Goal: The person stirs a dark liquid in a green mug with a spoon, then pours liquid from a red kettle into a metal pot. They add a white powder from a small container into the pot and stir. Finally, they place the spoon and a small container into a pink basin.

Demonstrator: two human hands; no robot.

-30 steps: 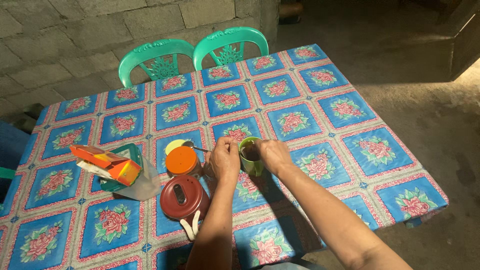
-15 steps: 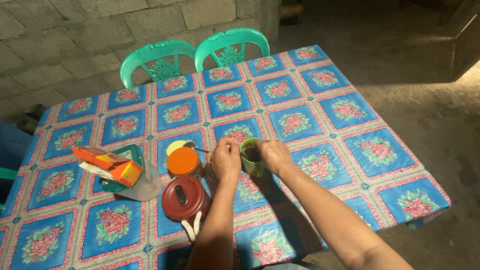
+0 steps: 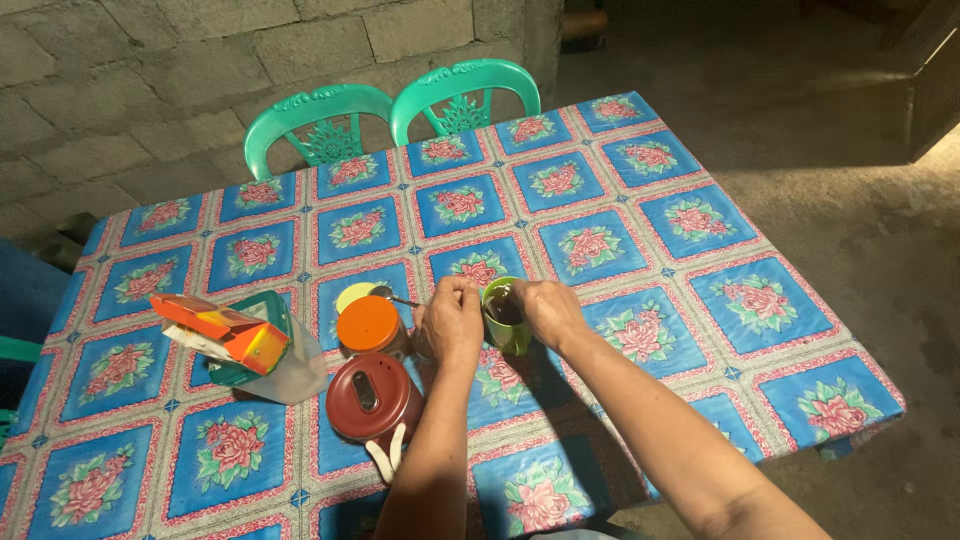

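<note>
Between both hands on the floral-clothed worktop [image 3: 620, 215] stands a green plastic cup [image 3: 507, 318]; left hand [image 3: 451, 322] and right hand [image 3: 548, 311] each grip its sides.

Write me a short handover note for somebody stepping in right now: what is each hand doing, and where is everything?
Left hand: beside the green plastic cup, fingers pinched at its rim; what they pinch cannot be told.
Right hand: against the cup's other side, steadying it.
The cup holds dark liquid and stands on the blue floral tablecloth.
Left of the cup: orange-lidded jar, metal spoon on a yellow lid, round brown lidded container, orange carton.
Done: cup filled. Left: cannot tell.
</note>
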